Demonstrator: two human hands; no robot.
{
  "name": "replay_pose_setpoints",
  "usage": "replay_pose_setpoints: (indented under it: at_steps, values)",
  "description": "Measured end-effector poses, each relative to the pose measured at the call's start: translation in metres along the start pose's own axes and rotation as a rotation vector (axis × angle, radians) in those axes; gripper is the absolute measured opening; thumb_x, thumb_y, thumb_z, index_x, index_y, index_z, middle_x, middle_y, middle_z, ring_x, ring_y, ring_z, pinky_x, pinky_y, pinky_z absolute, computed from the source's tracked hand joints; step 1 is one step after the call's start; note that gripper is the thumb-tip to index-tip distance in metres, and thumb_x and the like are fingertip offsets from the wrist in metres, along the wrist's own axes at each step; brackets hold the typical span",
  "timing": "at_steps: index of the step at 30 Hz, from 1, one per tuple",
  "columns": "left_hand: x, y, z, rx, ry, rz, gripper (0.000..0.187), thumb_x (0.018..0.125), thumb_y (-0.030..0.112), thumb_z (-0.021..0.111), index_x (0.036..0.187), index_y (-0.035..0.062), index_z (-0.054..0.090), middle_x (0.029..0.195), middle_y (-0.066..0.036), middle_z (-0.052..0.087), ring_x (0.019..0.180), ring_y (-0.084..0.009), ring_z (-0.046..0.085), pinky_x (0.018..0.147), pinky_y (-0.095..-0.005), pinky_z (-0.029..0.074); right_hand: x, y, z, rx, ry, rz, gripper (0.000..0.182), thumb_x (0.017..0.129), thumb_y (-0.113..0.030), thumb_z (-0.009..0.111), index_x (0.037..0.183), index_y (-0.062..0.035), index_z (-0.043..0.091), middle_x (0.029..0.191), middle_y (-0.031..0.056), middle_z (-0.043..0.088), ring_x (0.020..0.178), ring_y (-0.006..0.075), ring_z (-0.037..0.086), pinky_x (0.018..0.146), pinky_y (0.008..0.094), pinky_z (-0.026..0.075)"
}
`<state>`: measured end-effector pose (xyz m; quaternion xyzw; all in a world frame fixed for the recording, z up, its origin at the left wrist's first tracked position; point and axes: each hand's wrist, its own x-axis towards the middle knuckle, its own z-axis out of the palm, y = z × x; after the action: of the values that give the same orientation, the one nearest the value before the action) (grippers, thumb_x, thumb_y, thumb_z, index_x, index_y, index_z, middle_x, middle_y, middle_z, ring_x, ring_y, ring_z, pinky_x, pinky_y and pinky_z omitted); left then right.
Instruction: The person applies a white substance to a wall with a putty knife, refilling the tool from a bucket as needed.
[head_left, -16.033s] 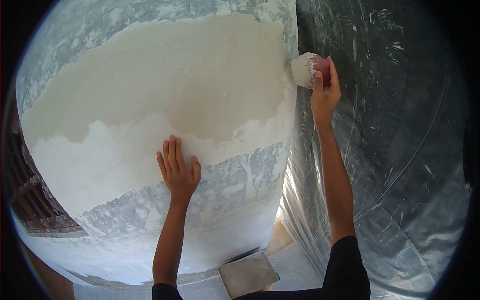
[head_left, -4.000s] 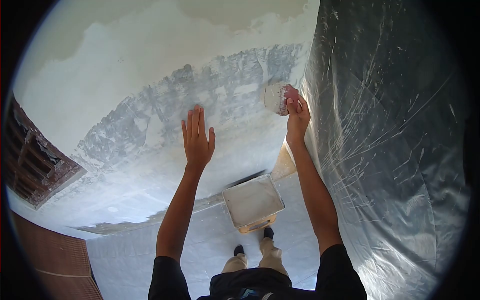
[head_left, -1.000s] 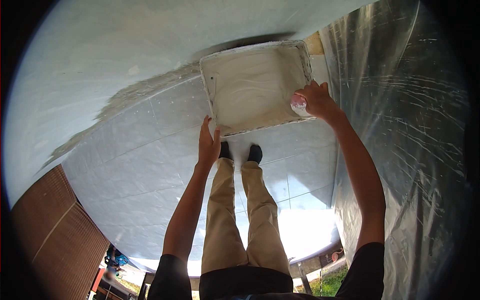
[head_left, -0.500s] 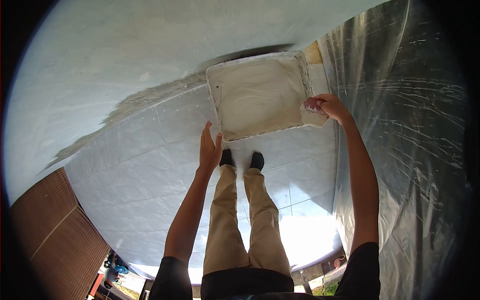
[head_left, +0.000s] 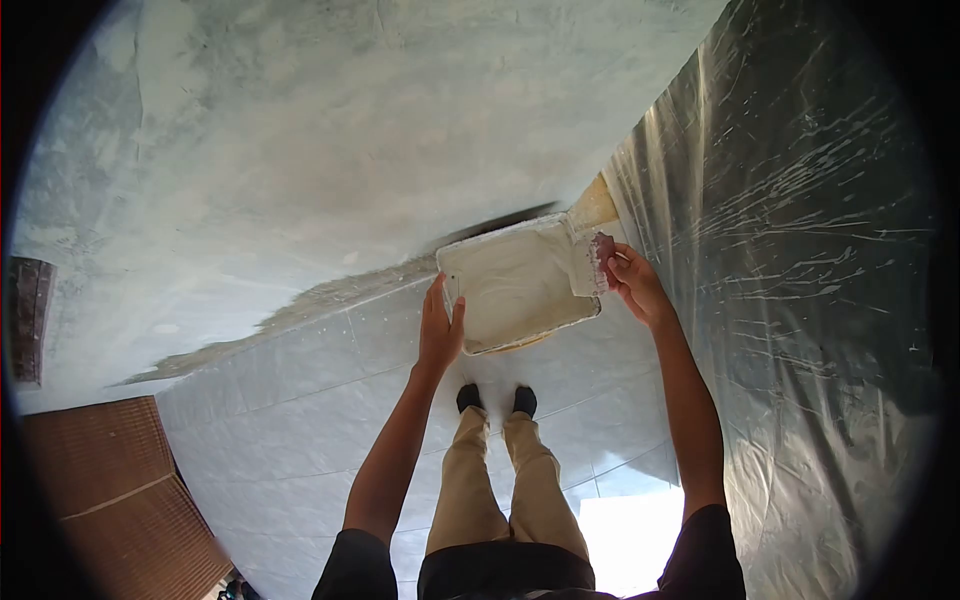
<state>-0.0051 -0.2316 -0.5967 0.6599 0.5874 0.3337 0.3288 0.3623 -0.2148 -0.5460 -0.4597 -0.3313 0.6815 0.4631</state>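
My right hand (head_left: 637, 283) is closed on a dark-red scraper (head_left: 601, 260), held over the right edge of the tub. Pale plaster coats the scraper's left part. The shallow rectangular tub (head_left: 530, 335) contains smooth, off-white wet plaster (head_left: 515, 280). On the other side, my left hand (head_left: 438, 325) has its thumb apart from its stretched fingers and overlaps the tub's left rim in this view. Nothing shows between those fingers.
Patchy pale plaster covers the wall (head_left: 330, 150), with a bare grey strip (head_left: 330, 300) along its foot. Plaster-splashed plastic sheeting (head_left: 780, 260) hangs at right. My feet (head_left: 497, 398) stand on the grey tiled floor (head_left: 330, 420). Brown ribbed panels (head_left: 120, 490) are at lower left.
The view has tilted up, showing more wall, and the tub sits lower and smaller. My left hand now overlaps its left rim. The scraper has turned in my right hand, its red part more upright.
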Motion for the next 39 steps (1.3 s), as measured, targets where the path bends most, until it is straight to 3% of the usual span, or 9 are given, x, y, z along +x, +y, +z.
replay_pose_setpoints:
  at_steps: [3, 7, 9, 17, 25, 29, 31, 37, 39]
  values:
    - [0.038, 0.057, -0.033, -0.028, 0.045, 0.143, 0.056, 0.103, 0.025, 0.049, 0.148, -0.0041, 0.033, 0.148, -0.026, 0.041, 0.14, -0.0392, 0.038, 0.116, -0.0451, 0.03, -0.014, -0.063, 0.04, 0.03, -0.044, -0.142, 0.037, 0.098, -0.015, 0.064, 0.131, -0.0033, 0.052, 0.105, 0.0017, 0.066, 0.084, 0.0084, 0.06, 0.071, 0.0243, 0.047]
    - [0.08, 0.141, -0.081, -0.077, 0.125, 0.292, 0.051, 0.102, 0.02, 0.05, 0.146, -0.0017, 0.037, 0.148, -0.021, 0.044, 0.14, -0.0331, 0.04, 0.117, -0.0425, 0.029, -0.035, -0.15, 0.093, 0.006, 0.009, -0.302, 0.037, 0.098, -0.009, 0.062, 0.132, -0.0025, 0.051, 0.111, 0.003, 0.066, 0.093, 0.0102, 0.064, 0.078, 0.0274, 0.053]
    - [0.1, 0.174, -0.105, -0.062, 0.139, 0.387, 0.054, 0.103, 0.026, 0.049, 0.148, -0.0019, 0.035, 0.15, -0.022, 0.04, 0.139, -0.0372, 0.039, 0.115, -0.0447, 0.03, -0.044, -0.188, 0.113, -0.005, 0.011, -0.391, 0.037, 0.098, -0.007, 0.061, 0.133, -0.0024, 0.051, 0.114, 0.0035, 0.066, 0.096, 0.0107, 0.065, 0.079, 0.0281, 0.055]
    - [0.144, 0.304, -0.187, -0.046, 0.274, 0.678, 0.052, 0.103, 0.02, 0.05, 0.149, 0.0, 0.034, 0.15, -0.021, 0.041, 0.14, -0.0361, 0.038, 0.116, -0.0444, 0.03, -0.077, -0.315, 0.172, -0.089, 0.193, -0.559, 0.032, 0.096, -0.01, 0.064, 0.127, -0.0032, 0.059, 0.111, 0.0044, 0.068, 0.093, 0.0109, 0.067, 0.074, 0.0264, 0.057]
    - [0.174, 0.397, -0.239, 0.042, 0.398, 0.891, 0.055, 0.1, 0.013, 0.052, 0.15, 0.0015, 0.033, 0.154, -0.018, 0.035, 0.143, -0.0343, 0.033, 0.117, -0.0447, 0.029, -0.09, -0.402, 0.197, -0.135, 0.26, -0.885, 0.025, 0.097, -0.014, 0.065, 0.12, -0.0044, 0.064, 0.101, 0.0013, 0.07, 0.087, 0.0097, 0.068, 0.076, 0.028, 0.059]
    - [0.201, 0.433, -0.259, 0.081, 0.518, 0.979, 0.053, 0.101, 0.014, 0.049, 0.15, 0.0049, 0.034, 0.154, -0.016, 0.034, 0.144, -0.0333, 0.032, 0.117, -0.0455, 0.028, -0.078, -0.441, 0.199, -0.18, 0.241, -1.062, 0.024, 0.098, -0.012, 0.063, 0.12, -0.0011, 0.065, 0.101, 0.0043, 0.07, 0.09, 0.0109, 0.067, 0.084, 0.0297, 0.059]
    - [0.213, 0.451, -0.268, 0.147, 0.622, 1.051, 0.055, 0.098, 0.012, 0.053, 0.148, -0.0003, 0.035, 0.153, -0.021, 0.035, 0.143, -0.0373, 0.033, 0.117, -0.0494, 0.027, -0.066, -0.456, 0.197, -0.21, 0.223, -1.106, 0.025, 0.099, -0.011, 0.061, 0.12, 0.0014, 0.065, 0.105, 0.0069, 0.071, 0.096, 0.0124, 0.067, 0.087, 0.0306, 0.057]
    - [0.235, 0.494, -0.28, 0.284, 0.819, 1.077, 0.055, 0.095, 0.011, 0.054, 0.146, -0.0029, 0.037, 0.152, -0.022, 0.036, 0.142, -0.039, 0.034, 0.117, -0.0529, 0.026, -0.038, -0.484, 0.21, -0.463, 0.405, -1.512, 0.026, 0.097, -0.005, 0.06, 0.122, -0.0013, 0.068, 0.114, 0.0112, 0.072, 0.103, 0.0189, 0.068, 0.093, 0.0334, 0.053]
    - [0.24, 0.497, -0.282, 0.3, 0.882, 1.064, 0.055, 0.094, 0.011, 0.055, 0.145, -0.0033, 0.038, 0.152, -0.022, 0.037, 0.142, -0.0392, 0.034, 0.117, -0.0533, 0.026, -0.028, -0.492, 0.213, -0.662, 0.521, -1.768, 0.029, 0.093, 0.002, 0.061, 0.121, -0.0022, 0.069, 0.118, 0.0138, 0.07, 0.11, 0.0243, 0.067, 0.094, 0.0349, 0.053]
